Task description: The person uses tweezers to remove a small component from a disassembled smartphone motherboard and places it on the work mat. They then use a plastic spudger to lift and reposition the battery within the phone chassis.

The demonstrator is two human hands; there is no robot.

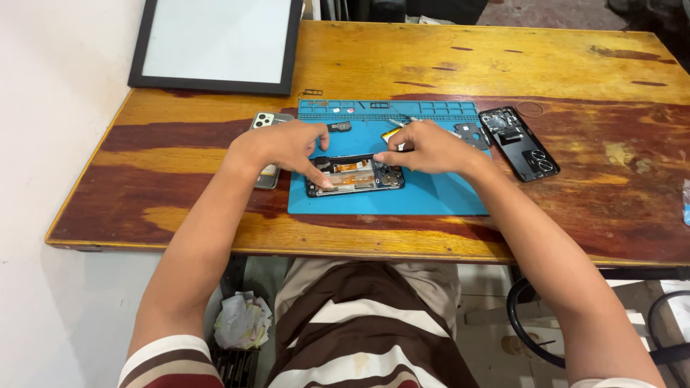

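A wooden table fills most of the view, its top streaked yellow and dark red. At its far left corner lies a black-framed white board. In the middle of the table sits a blue mat, with a row of small compartments along its far edge. On the mat, near its left half, lies an opened phone, lying lengthwise left to right, its insides showing orange and dark parts. The left hand rests over the phone's left end, fingers bent, with the index finger pressing down on the near left edge and the thumb at the far edge. The right hand reaches in from the right and pinches with thumb and fingertips at the phone's far right corner; I cannot tell whether it grips a small part there. To the right of the mat, well apart from the hands, a black back cover lies at a slant. Just left of the mat, partly under the left wrist, lies a second phone, camera side up. A small dark part sits on the mat just beyond the left hand, and another lies at the mat's right edge.
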